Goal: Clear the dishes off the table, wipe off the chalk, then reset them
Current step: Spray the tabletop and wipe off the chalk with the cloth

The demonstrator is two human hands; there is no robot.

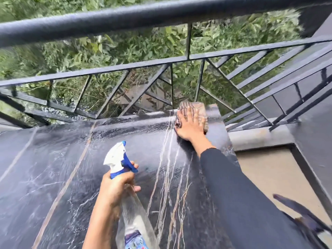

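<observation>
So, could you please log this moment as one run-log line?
phase: wiping | right hand: cloth at table far corner | left hand: spray bottle

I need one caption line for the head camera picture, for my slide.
Right hand wipes the dark table with a cloth; left hand holds a spray bottle.

The right hand is stretched far forward and pressed down flat, palm down, its fingers spread and blurred; the right arm is extended almost straight from the lower right, covered to the wrist in a dark sleeve. The left hand is nearer the body, wrapped closed in a grip with the index finger curled forward, its bare forearm rising from the bottom edge.
</observation>
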